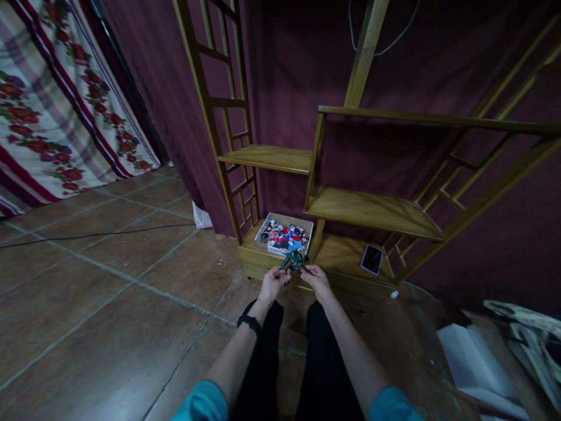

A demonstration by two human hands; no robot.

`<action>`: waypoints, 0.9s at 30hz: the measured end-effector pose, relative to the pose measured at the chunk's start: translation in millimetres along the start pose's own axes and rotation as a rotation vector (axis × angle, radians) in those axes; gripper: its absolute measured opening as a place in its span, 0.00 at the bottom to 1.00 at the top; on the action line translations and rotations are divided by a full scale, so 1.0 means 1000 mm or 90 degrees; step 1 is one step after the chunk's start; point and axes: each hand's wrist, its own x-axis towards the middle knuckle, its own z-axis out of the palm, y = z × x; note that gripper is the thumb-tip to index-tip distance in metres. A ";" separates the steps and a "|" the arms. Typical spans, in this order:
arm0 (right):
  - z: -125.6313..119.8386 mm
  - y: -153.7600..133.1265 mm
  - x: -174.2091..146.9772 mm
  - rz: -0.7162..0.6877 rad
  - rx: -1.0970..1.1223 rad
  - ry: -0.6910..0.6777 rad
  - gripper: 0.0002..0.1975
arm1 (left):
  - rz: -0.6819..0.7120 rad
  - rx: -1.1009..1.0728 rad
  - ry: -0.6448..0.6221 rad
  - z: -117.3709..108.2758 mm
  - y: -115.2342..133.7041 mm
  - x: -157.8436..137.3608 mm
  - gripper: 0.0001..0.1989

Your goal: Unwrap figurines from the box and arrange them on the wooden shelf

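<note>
Between my two hands is a small green-and-black figure-like item (295,259) with a patterned surface; its exact kind is too small to make out. My left hand (272,282) pinches its left side, and the fingers of my right hand (317,279) close on its right side. A dark band circles my left wrist. Just beyond the item, a shallow white box (310,238) rests on the low wooden shelf, filled with several colourful, character-like pieces (284,234) in red, blue, black and white. The item hides part of the box's front edge.
A wooden shelf unit (368,210) with stepped boards stands ahead against maroon cloth. A tablet-like device (372,259) lies on its lower right board. White packaging (477,362) sits on the floor to the right. A black cable (109,233) crosses the tiles at left, near a floral curtain (65,117).
</note>
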 end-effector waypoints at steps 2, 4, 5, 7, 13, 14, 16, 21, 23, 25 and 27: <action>0.001 0.000 -0.002 0.002 0.007 -0.006 0.18 | 0.007 0.009 -0.003 -0.001 0.000 -0.003 0.18; 0.003 -0.001 -0.004 0.001 0.006 -0.016 0.18 | 0.014 0.015 -0.016 -0.001 0.001 -0.006 0.18; 0.003 -0.001 -0.004 0.000 0.002 -0.022 0.18 | 0.016 0.017 -0.025 0.000 0.002 -0.008 0.18; 0.003 -0.001 -0.005 -0.005 -0.008 -0.034 0.17 | 0.014 0.019 -0.036 0.001 0.004 -0.011 0.18; 0.000 -0.003 -0.006 -0.024 -0.026 -0.035 0.15 | 0.001 0.022 -0.016 0.004 0.009 -0.013 0.18; -0.001 -0.004 -0.006 -0.026 -0.026 -0.032 0.16 | 0.001 0.020 -0.019 0.004 0.010 -0.013 0.18; -0.003 -0.006 -0.006 -0.027 -0.025 -0.028 0.16 | -0.001 0.020 -0.033 0.004 0.010 -0.011 0.18; -0.006 -0.012 -0.010 -0.023 -0.017 -0.040 0.17 | -0.009 0.005 -0.047 0.006 0.012 -0.008 0.20; -0.006 -0.014 -0.011 -0.016 -0.012 -0.043 0.17 | -0.012 -0.006 -0.045 0.007 0.012 -0.007 0.22; -0.007 -0.015 -0.011 -0.008 -0.010 -0.047 0.17 | -0.013 -0.013 -0.049 0.007 0.012 -0.006 0.23; -0.009 -0.016 -0.010 -0.002 -0.009 -0.049 0.17 | -0.009 -0.018 -0.058 0.008 0.012 -0.006 0.22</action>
